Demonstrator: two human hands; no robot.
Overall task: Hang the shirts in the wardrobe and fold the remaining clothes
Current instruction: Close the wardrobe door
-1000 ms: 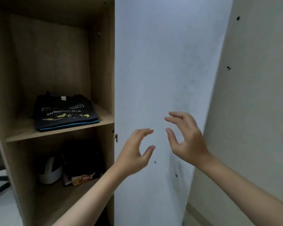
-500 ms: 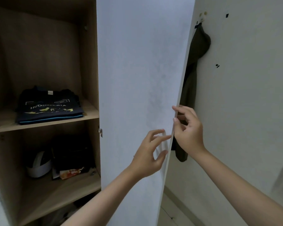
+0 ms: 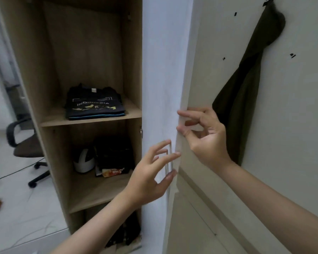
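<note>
The wooden wardrobe (image 3: 84, 52) stands with its white door (image 3: 162, 70) swung open, seen nearly edge-on. My right hand (image 3: 206, 136) grips the door's free edge with fingertips curled round it. My left hand (image 3: 151, 173) hovers with fingers spread beside the door's handle (image 3: 170, 158), holding nothing. A folded dark T-shirt (image 3: 95, 105) with yellow print lies on the upper shelf. A dark olive garment (image 3: 246, 85) hangs from a hook on the wall behind the door.
On the lower shelf sit a white helmet (image 3: 84, 161), a black bag (image 3: 114, 153) and a colourful packet (image 3: 112, 172). An office chair (image 3: 26, 143) stands on the white floor at left, with cables nearby. The wall (image 3: 292, 143) is close on the right.
The door has swung further open, now nearly edge-on, uncovering the hanging olive garment. My right hand went from hovering to gripping the door's edge; my left hand moved to the handle.
</note>
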